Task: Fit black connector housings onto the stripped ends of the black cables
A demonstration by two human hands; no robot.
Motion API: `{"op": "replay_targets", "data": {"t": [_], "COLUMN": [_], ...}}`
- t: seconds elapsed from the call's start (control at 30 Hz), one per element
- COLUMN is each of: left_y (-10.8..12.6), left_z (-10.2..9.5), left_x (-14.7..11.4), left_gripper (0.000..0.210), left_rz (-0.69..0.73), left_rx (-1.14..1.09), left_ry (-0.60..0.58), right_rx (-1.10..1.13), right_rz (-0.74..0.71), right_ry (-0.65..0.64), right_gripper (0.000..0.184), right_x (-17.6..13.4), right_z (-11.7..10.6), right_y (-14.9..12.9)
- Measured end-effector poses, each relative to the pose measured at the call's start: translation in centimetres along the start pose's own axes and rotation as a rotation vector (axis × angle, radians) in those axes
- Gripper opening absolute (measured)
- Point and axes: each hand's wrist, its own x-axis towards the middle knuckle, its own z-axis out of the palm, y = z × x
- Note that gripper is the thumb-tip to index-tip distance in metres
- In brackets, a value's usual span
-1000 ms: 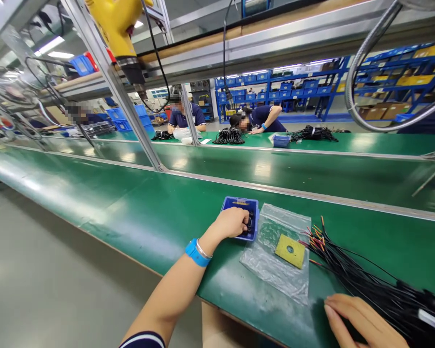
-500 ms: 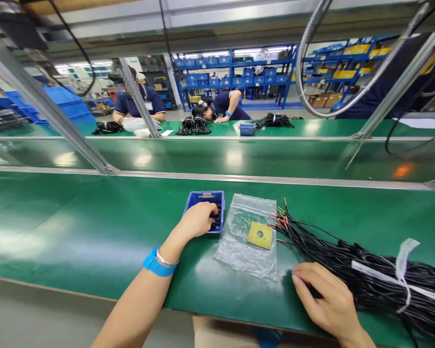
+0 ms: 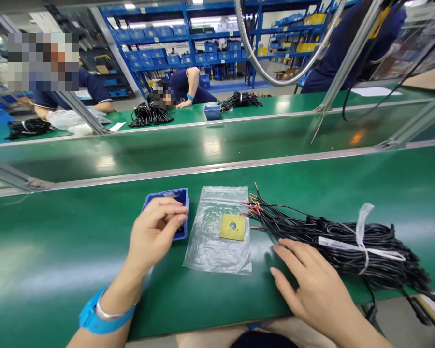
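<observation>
Now, left hand (image 3: 154, 232): your fingers pinch together above the blue tray (image 3: 166, 200).
Right hand (image 3: 311, 285): your fingers spread, touching the black wire bundle (image 3: 348, 239).

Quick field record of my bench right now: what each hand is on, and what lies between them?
Left hand: lifted over the blue tray, fingers pinched together; anything held is too small to tell.
Right hand: flat on the green mat, fingertips at the black wire bundle.
Between: clear plastic bag with a yellow square pad on it.
Bundle: tied with white tape.
</observation>
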Motion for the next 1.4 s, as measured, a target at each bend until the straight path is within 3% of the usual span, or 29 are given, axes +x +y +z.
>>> {"op": "replay_targets", "data": {"t": [0.1,0.23,0.37,0.53,0.67,0.83,0.97,1.13,1.27,1.4], "left_y": [2.1,3.1,2.8,2.5,2.2,1.5,1.7,2.9,3.5,3.8], "left_z": [2.4,5.0,5.8,5.7,5.6,5.9,6.9,9.3,11.0,11.1], "left_x": [-1.5,-2.4,-2.4,-2.3,-2.4,-2.7,-1.7,0.3,0.7,0.5], "left_gripper": [0.014,0.028,0.034,0.035,0.033,0.028,0.022,0.039,0.04,0.039], "left_rz": [-0.348,-0.686,-0.766,-0.825,-0.851,-0.718,-0.423,-0.014,0.059,0.104], "left_rx": [-0.55,-0.862,-0.966,-0.983,-0.925,-0.657,-0.247,0.47,0.566,0.579], "left_ry": [-0.157,-0.326,-0.315,-0.299,-0.301,-0.3,-0.314,-0.617,-0.705,-0.752], "right_rx": [-0.188,-0.268,-0.252,-0.078,0.192,0.388,0.47,0.518,0.548,0.552], "right_rz": [-0.002,-0.01,-0.041,-0.069,-0.089,-0.053,-0.1,-0.123,-0.104,-0.081], "right_ry": [-0.16,-0.213,-0.185,0.021,0.175,0.336,0.377,0.363,0.362,0.397], "right_gripper": [0.03,0.028,0.006,0.023,0.012,0.012,0.014,0.016,0.015,0.017], "right_x": [0.4,1.1,1.6,1.9,1.3,0.2,0.0,-0.2,-0.3,-0.2], "right_z": [0.1,1.2,1.5,1.5,2.2,2.7,2.3,2.3,2.5,2.3], "right_y": [-0.2,-0.3,-0.2,-0.5,-0.7,-0.9,-0.9,-0.6,-0.6,-0.7]}}
